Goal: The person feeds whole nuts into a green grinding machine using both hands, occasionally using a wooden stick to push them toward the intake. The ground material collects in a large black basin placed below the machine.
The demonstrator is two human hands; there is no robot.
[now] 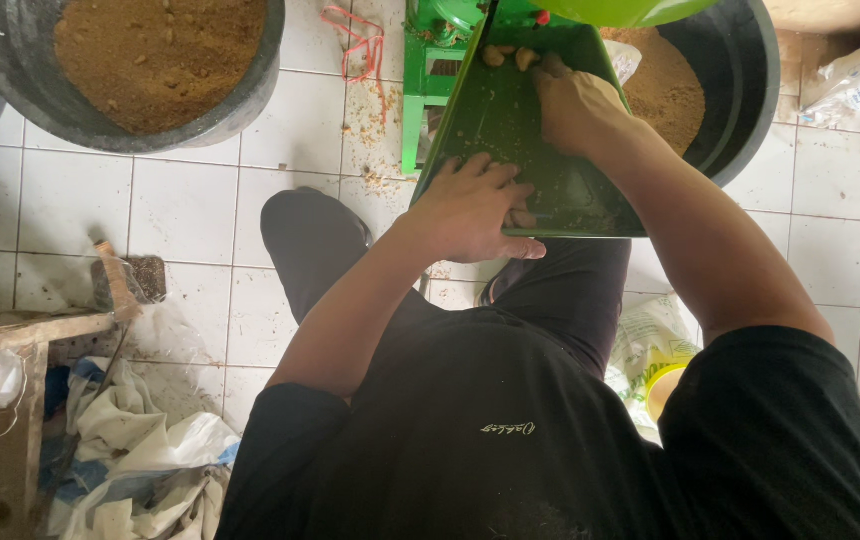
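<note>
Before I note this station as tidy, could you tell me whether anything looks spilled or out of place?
Yes. Brown crumbs lie scattered on the white floor tiles beside the green machine, at the foot of its frame. A loose red band also lies on the tiles nearby. Crumpled plastic bags are heaped at the lower left.

One head-worn camera looks steeply down, close over the person's arms, onto the tiled floor (190, 210) ahead.
</note>
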